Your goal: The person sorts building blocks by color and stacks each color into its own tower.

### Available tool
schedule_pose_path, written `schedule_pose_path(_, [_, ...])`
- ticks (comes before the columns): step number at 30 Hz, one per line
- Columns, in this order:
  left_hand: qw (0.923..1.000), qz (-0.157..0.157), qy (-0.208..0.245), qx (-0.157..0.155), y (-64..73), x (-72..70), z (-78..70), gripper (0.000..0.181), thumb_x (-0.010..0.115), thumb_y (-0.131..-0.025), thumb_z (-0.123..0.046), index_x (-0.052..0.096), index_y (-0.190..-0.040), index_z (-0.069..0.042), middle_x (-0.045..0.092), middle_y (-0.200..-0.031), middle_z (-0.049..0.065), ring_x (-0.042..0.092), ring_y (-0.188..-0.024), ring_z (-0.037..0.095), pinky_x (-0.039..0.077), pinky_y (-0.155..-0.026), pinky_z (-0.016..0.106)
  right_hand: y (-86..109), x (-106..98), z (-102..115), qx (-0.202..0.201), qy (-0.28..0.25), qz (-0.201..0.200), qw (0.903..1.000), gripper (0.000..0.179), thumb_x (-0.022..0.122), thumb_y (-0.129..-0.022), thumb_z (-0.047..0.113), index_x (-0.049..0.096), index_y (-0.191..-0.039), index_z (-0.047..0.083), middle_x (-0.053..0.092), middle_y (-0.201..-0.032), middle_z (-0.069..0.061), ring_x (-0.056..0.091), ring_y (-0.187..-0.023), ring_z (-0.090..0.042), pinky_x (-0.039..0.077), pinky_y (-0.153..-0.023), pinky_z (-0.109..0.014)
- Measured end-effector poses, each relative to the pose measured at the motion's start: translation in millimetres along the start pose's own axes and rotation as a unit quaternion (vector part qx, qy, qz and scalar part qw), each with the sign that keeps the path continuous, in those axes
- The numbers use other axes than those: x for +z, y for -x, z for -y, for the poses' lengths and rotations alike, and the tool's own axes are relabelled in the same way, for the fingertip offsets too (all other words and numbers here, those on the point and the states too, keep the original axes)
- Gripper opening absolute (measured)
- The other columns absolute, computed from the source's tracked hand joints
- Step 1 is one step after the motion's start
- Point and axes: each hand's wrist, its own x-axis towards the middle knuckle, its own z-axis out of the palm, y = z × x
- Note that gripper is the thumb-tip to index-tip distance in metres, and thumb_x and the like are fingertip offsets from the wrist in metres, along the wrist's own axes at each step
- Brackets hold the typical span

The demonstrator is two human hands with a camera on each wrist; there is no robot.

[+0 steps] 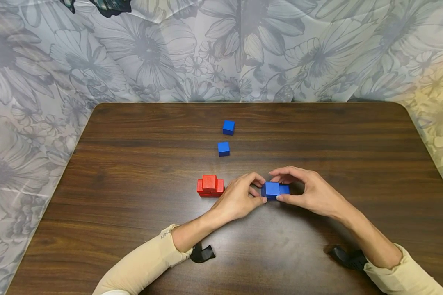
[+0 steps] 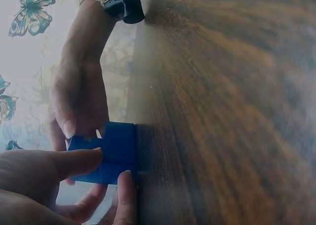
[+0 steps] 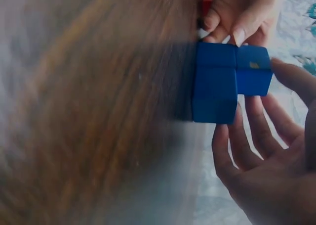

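A small stack of blue cubes (image 1: 275, 189) stands on the dark wooden table (image 1: 133, 164) near its front middle. One cube (image 3: 253, 70) sits on top of the lower ones (image 3: 214, 89). My left hand (image 1: 263, 191) pinches the stack's left side between thumb and fingers (image 2: 74, 161). My right hand (image 1: 280, 187) grips the right side, its thumb on the front face and its fingers (image 3: 232, 156) curved round the back. A red cube stack (image 1: 210, 186) stands just left of my left hand. Two loose blue cubes (image 1: 223, 148) (image 1: 228, 127) lie farther back.
A flower-print cloth (image 1: 221, 49) hangs behind the table and drapes down both its sides. Black wrist straps (image 1: 202, 253) (image 1: 348, 258) rest by my forearms near the front edge. Bare wood stretches to the left and right of the blocks.
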Motion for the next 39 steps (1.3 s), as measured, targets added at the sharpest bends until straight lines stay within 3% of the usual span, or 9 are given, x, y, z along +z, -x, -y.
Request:
schedule_pose_path(4, [1.0,0.0,-0.001,-0.004,0.2,-0.2,0.5,0.035,0.079,-0.085,-0.013,0.063,-0.117,-0.014,0.065,-0.111,-0.002,0.064,-0.084,0.001,0.052,-0.072,0.018,-2.4,-2.3,0.6,0.003,0.001,-0.003,1.0,0.049,0.08,-0.084,0.008,0.061,-0.129,0.008,0.069,-0.114,0.004,0.063,-0.104,-0.016,0.05,-0.091,-0.025])
schedule_pose_path(11, [1.0,0.001,-0.001,-0.002,0.6,-0.6,0.3,0.035,0.08,-0.085,-0.014,0.064,-0.116,-0.014,0.065,-0.111,-0.002,0.064,-0.084,0.001,0.052,-0.073,0.018,-8.4,-6.4,2.6,0.006,0.003,-0.01,0.9999,0.04,0.079,-0.086,0.008,0.065,-0.123,0.014,0.069,-0.114,-0.001,0.064,-0.107,-0.022,0.05,-0.093,-0.023])
schedule_pose_path(19, [1.0,0.002,-0.002,-0.004,0.2,-1.1,-0.7,0.035,0.08,-0.085,-0.014,0.064,-0.116,-0.013,0.064,-0.11,-0.002,0.064,-0.083,0.0,0.052,-0.072,0.018,-15.5,-11.8,4.0,-0.005,0.007,-0.025,0.9996,0.036,0.079,-0.085,0.007,0.067,-0.118,0.015,0.068,-0.111,0.001,0.064,-0.105,-0.019,0.05,-0.092,-0.022])
schedule_pose_path(39, [1.0,-0.006,-0.006,0.001,0.6,0.4,0.3,0.034,0.08,-0.084,-0.01,0.064,-0.113,-0.013,0.065,-0.109,-0.003,0.064,-0.083,0.001,0.051,-0.072,0.017,-54.8,-26.3,2.1,0.024,-0.017,-0.036,0.9989,0.027,0.073,-0.091,0.012,0.068,-0.118,0.011,0.07,-0.11,-0.003,0.065,-0.103,-0.023,0.05,-0.09,-0.024])
